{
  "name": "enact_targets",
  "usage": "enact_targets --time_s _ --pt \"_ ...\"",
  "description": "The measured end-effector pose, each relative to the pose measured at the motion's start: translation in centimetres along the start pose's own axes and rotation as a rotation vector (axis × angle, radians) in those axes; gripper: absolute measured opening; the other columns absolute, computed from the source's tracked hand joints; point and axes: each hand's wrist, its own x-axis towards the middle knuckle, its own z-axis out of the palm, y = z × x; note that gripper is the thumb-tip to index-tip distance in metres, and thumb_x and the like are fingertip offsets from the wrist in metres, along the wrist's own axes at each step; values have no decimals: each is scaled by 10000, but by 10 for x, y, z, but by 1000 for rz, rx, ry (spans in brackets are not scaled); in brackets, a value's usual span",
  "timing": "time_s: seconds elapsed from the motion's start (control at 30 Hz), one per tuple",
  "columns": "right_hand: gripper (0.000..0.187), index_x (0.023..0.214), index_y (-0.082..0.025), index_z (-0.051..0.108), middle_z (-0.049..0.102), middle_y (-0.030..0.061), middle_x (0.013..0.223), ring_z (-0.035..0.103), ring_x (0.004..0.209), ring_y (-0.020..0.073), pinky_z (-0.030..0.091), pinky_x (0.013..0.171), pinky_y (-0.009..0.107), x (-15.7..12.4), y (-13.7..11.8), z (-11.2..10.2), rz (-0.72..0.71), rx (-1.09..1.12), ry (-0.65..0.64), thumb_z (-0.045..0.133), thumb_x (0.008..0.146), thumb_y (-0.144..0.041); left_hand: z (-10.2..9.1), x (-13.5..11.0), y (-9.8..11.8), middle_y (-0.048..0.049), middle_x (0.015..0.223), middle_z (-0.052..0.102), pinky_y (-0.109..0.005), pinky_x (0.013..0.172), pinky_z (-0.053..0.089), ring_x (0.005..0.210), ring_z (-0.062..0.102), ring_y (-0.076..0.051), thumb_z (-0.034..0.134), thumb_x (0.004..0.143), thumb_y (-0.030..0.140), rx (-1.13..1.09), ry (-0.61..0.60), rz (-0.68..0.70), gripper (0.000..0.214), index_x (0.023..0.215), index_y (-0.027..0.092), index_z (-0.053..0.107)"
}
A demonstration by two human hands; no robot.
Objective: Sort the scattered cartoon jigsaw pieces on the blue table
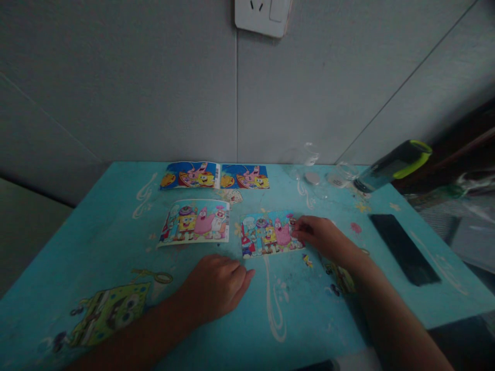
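Note:
A small assembled cartoon jigsaw [266,234] lies on the turquoise table [116,242]. My right hand [323,237] rests at its right edge, fingers curled and pressing on the puzzle's top right corner. My left hand [216,286] lies palm down on the table just below and left of the puzzle, fingers loosely curled, holding nothing I can see. A printed picture card [195,221] with the same cartoon lies to the left of the puzzle. A tiny loose piece [308,260] sits near my right wrist.
Two more cartoon cards [216,176] lie at the back by the wall. A black phone [404,248] lies at the right. A dark bottle with a green cap [394,165] lies on its side at the back right, beside clear plastic packaging [309,159]. A wall socket [263,15] is above.

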Motion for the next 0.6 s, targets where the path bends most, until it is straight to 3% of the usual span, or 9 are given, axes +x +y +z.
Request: enact_targets --time_s 0.3,0.6 --pt "236 800 -217 663 666 5 706 553 622 151 336 568 258 2 8 6 102 -58 53 666 836 -450 2 -1 -1 1 528 530 -307 489 354 474 514 -153 464 984 257 -2 -13 0 380 618 190 543" --pt "245 854 -199 659 632 5 727 537 653 147 384 595 263 1 18 -3 17 93 -53 572 899 -424 2 0 0 4 518 517 -292 493 345 472 506 -141 472 981 252 5 28 10 388 602 189 528"
